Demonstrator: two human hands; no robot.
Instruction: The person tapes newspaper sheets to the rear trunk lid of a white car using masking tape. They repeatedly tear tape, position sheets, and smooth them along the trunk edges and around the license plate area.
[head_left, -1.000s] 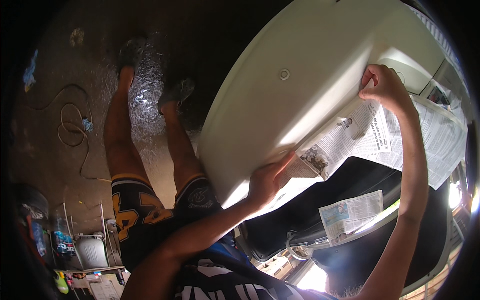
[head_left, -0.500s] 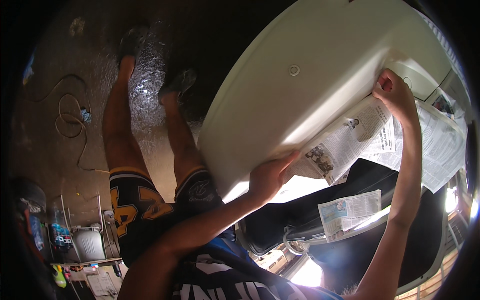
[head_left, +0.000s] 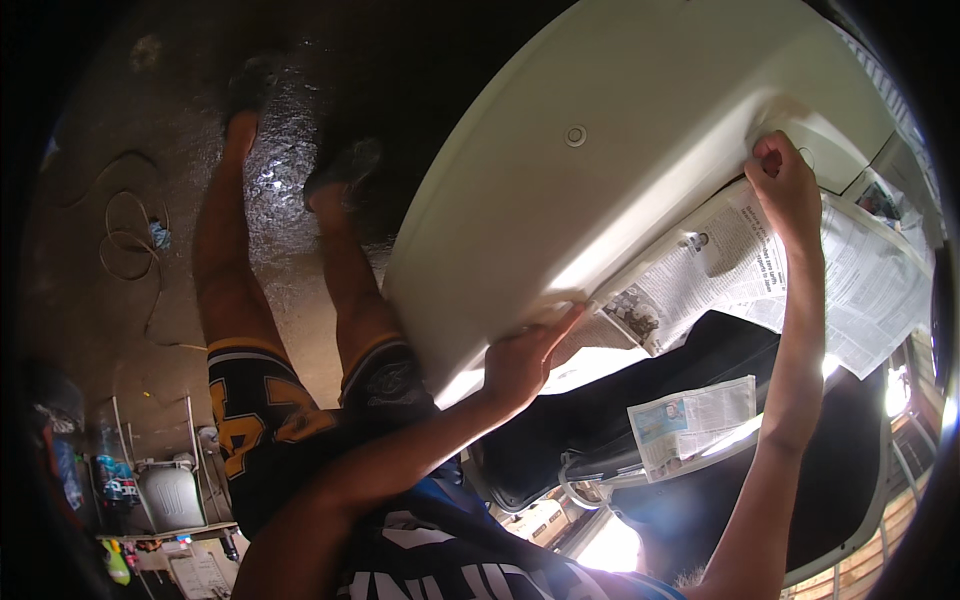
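- Okay, two bare hands, one sheet of printed black-and-white newspaper (head_left: 712, 262) between them, along the edge of one big pale cream curved car panel (head_left: 520, 220).
- Left hand (head_left: 516, 368): index finger stretched out, tip at the sheet's lower end by the panel edge; other fingers partly hidden, can't tell if it pinches paper.
- Right hand (head_left: 786, 180): fingers curled in toward the thumb, nearly a ring, at the sheet's upper end; can't tell if anything is gripped.
- Newspaper elsewhere: one wide sheet (head_left: 872, 275) right of the right forearm, one small piece with a blue picture (head_left: 660, 422) lower down on a black surface (head_left: 570, 430).
- Panel: one small round fitting (head_left: 575, 135).
- Floor: one thin coiled tan cable (head_left: 128, 262), one crumpled light-blue scrap (head_left: 159, 235) beside it.
- Two legs, two dark shoes (head_left: 347, 166).
- Lower left: one grey ribbed object (head_left: 172, 498).
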